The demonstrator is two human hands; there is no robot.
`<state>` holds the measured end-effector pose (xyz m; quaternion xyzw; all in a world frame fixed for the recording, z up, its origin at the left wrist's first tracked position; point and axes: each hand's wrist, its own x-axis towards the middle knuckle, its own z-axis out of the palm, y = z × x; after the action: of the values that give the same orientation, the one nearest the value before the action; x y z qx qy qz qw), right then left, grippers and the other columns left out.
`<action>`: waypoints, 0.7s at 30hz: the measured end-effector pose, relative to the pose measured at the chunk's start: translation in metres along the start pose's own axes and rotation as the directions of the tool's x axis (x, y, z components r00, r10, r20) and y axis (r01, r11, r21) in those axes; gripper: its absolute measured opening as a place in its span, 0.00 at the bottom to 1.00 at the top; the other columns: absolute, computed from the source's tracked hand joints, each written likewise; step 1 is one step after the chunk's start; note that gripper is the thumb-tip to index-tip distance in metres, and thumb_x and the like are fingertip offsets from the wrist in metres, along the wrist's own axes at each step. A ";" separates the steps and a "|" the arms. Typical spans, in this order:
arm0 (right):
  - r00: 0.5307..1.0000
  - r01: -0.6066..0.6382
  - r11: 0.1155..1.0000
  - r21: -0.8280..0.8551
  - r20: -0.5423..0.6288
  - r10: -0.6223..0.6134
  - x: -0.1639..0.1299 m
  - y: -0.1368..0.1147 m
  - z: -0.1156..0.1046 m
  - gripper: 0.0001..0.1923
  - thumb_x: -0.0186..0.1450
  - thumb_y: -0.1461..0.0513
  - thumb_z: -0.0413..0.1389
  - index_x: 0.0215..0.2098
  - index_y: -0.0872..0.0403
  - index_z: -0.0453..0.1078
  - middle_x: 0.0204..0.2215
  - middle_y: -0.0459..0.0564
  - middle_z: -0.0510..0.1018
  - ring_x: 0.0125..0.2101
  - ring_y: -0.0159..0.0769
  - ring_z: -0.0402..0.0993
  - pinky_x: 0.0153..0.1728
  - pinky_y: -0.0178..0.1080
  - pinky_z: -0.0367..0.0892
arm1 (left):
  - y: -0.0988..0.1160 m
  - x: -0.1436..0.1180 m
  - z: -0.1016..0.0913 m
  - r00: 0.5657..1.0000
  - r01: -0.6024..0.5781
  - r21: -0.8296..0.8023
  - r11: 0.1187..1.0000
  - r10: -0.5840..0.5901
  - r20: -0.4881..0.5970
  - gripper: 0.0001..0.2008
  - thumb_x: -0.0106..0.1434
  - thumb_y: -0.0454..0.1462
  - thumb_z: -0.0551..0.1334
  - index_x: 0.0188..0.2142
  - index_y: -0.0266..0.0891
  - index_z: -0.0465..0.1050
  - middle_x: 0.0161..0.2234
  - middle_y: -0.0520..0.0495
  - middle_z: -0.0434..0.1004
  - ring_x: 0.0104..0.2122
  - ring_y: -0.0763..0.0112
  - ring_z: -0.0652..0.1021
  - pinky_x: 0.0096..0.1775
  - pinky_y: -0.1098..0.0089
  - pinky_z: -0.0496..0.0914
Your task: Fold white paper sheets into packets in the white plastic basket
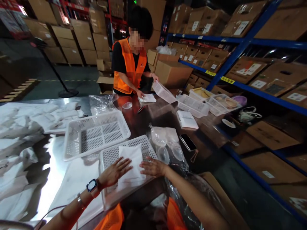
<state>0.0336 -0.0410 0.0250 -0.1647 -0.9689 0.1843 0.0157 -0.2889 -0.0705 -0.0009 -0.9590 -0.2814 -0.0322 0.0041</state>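
My left hand (pixel 114 172) and right hand (pixel 153 167) lie flat, fingers spread, gripping nothing, pressing the white sheet (pixel 131 164) in the near basket (pixel 109 195). Sheet sits between both palms, long axis running away from me; hands equally close.

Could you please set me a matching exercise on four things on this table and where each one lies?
1 white sheet
2 phone
3 empty basket
4 watch

a on the left wrist
b beside the clear bags
c under both hands, in the near basket
d just beyond the near basket

Pairs: 1-c, 2-b, 3-d, 4-a
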 end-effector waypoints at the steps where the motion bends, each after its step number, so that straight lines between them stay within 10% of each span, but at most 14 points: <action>1: 0.999 0.016 1.000 -0.003 -0.030 -0.016 0.002 -0.001 0.002 0.24 0.67 0.66 0.53 0.58 0.39 0.68 0.61 0.45 0.68 0.64 0.33 0.59 0.67 0.49 0.49 | 0.000 0.000 -0.001 1.000 0.006 -0.018 1.000 -0.006 0.015 0.39 0.59 0.25 0.52 0.69 0.46 0.48 0.68 0.42 0.54 0.67 0.60 0.56 0.65 0.51 0.50; 9: 0.986 0.103 0.964 -0.243 -0.104 -0.132 0.032 0.001 0.020 0.19 0.72 0.66 0.46 0.58 0.50 0.68 0.59 0.52 0.72 0.63 0.33 0.60 0.65 0.47 0.55 | -0.006 0.002 -0.010 0.999 -0.013 -0.138 0.990 0.020 0.047 0.40 0.58 0.28 0.55 0.69 0.47 0.46 0.70 0.42 0.50 0.68 0.58 0.55 0.65 0.49 0.49; 17: 0.966 0.028 0.979 -0.204 -0.245 -0.079 0.027 0.007 0.023 0.21 0.66 0.66 0.50 0.56 0.58 0.70 0.58 0.61 0.71 0.62 0.42 0.62 0.62 0.51 0.60 | 0.006 -0.017 0.010 0.920 -0.108 -0.136 0.985 0.047 -0.390 0.24 0.69 0.31 0.51 0.63 0.47 0.62 0.47 0.45 0.80 0.50 0.63 0.76 0.57 0.59 0.68; 21: 0.827 -0.101 0.991 0.088 -0.546 0.133 0.027 -0.003 0.030 0.16 0.65 0.61 0.52 0.48 0.56 0.75 0.52 0.60 0.77 0.56 0.43 0.70 0.55 0.49 0.67 | 0.015 -0.021 0.022 0.863 0.025 -0.363 0.931 -0.203 -0.462 0.20 0.69 0.34 0.50 0.57 0.45 0.70 0.46 0.43 0.81 0.49 0.63 0.78 0.54 0.60 0.72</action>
<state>0.0047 -0.0455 -0.0027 -0.2691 -0.9060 0.1564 0.2867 -0.2970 -0.0944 -0.0242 -0.8859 -0.3181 -0.3242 -0.0944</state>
